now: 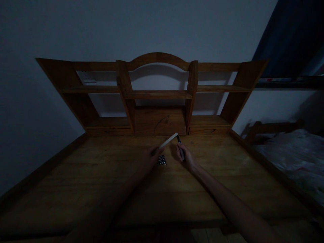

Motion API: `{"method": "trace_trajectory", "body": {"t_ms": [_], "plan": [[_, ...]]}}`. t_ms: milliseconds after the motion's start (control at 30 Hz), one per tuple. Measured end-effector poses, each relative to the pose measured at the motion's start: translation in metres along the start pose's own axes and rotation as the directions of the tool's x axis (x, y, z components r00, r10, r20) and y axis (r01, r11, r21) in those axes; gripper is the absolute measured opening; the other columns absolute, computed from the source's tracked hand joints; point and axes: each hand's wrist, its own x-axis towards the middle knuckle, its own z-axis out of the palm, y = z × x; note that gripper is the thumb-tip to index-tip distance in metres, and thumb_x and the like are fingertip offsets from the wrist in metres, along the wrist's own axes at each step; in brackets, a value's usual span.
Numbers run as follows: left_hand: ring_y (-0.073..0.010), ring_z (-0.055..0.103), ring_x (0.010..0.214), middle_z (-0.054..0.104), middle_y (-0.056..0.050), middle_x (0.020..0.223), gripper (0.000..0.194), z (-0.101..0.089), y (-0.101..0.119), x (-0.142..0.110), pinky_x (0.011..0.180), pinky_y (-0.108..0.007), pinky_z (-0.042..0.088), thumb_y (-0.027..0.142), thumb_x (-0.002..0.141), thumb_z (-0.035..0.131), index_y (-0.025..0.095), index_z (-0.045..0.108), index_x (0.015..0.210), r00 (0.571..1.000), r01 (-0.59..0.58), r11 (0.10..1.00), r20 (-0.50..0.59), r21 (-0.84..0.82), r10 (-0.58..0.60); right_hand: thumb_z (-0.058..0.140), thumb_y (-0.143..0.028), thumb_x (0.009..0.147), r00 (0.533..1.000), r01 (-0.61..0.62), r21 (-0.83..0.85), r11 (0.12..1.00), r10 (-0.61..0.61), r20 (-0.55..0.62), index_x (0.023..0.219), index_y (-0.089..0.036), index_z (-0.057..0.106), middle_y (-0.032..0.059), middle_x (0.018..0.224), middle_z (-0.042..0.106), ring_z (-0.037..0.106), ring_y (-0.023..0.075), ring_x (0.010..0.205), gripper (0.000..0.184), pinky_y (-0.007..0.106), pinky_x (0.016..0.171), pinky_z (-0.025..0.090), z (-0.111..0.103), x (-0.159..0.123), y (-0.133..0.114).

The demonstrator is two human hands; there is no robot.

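My left hand (149,158) is closed around the lower end of a slim white stick (169,140), which slants up to the right above the desk. It is too dark to tell what kind of stick it is. In my right hand (186,156) is a slim dark tool with a greyish handle (181,153); its narrow black tip reaches the stick's upper end, and whether they touch I cannot tell. On the desk between my hands lies a small dark pack (161,160) with rows of shiny pieces, beside my left hand's fingers.
The wooden desk (101,175) spreads around both arms. Along its back stands a wooden shelf unit (158,95) against a pale wall. Raised wooden edges border the desk's sides. To the right are bedding (291,152) and a dark curtain (291,40). The room is dim.
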Motion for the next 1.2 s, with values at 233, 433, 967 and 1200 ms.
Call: {"method": "trace_trajectory", "body": {"t_ms": [233, 433, 967, 1200], "plan": [[-0.0171, 0.060, 0.077, 0.066, -0.002, 0.081, 0.040, -0.0051, -0.0032, 0.0041, 0.068, -0.026, 0.044, 0.053, 0.085, 0.047, 0.018, 0.066, 0.089, 0.997, -0.003, 0.999, -0.082, -0.032, 0.001, 0.045, -0.043, 0.087, 0.991, -0.056, 0.131, 0.990, 0.040, 0.129, 0.069, -0.017, 0.054, -0.0072, 0.034, 0.038, 0.027, 0.0068, 0.030, 0.032, 0.022, 0.038, 0.021, 0.0047, -0.0050, -0.0052], [-0.0160, 0.058, 0.073, 0.066, -0.001, 0.079, 0.039, -0.0008, 0.0032, -0.0011, 0.064, -0.024, 0.043, 0.052, 0.084, 0.048, 0.018, 0.066, 0.089, 0.999, -0.030, 0.999, 0.032, 0.010, 0.030, 0.043, -0.041, 0.088, 0.976, -0.103, 0.207, 0.973, 0.059, 0.207, 0.069, -0.017, 0.054, -0.0071, 0.033, 0.037, 0.026, 0.0073, 0.030, 0.033, 0.023, 0.037, 0.018, 0.0069, -0.0064, -0.0083], [-0.0191, 0.062, 0.080, 0.069, -0.003, 0.088, 0.041, -0.0006, 0.0009, -0.0001, 0.070, -0.028, 0.046, 0.052, 0.085, 0.046, 0.020, 0.067, 0.096, 0.999, -0.027, 1.000, 0.019, 0.014, 0.027, 0.047, -0.044, 0.087, 0.966, -0.166, 0.265, 0.950, 0.102, 0.239, 0.067, -0.018, 0.048, -0.0094, 0.038, 0.029, 0.018, 0.0056, 0.030, 0.032, 0.020, 0.032, 0.012, 0.0066, -0.0071, -0.0082], [-0.0203, 0.062, 0.089, 0.070, -0.004, 0.097, 0.041, -0.0064, -0.0038, 0.0045, 0.080, -0.030, 0.046, 0.051, 0.085, 0.047, 0.019, 0.068, 0.098, 0.997, 0.018, 1.000, -0.076, -0.019, -0.019, 0.048, -0.043, 0.085, 0.966, -0.166, 0.264, 0.950, 0.102, 0.239, 0.066, -0.019, 0.047, -0.0097, 0.037, 0.029, 0.018, 0.0059, 0.030, 0.030, 0.020, 0.031, 0.013, 0.0072, -0.0074, -0.0101]]}}
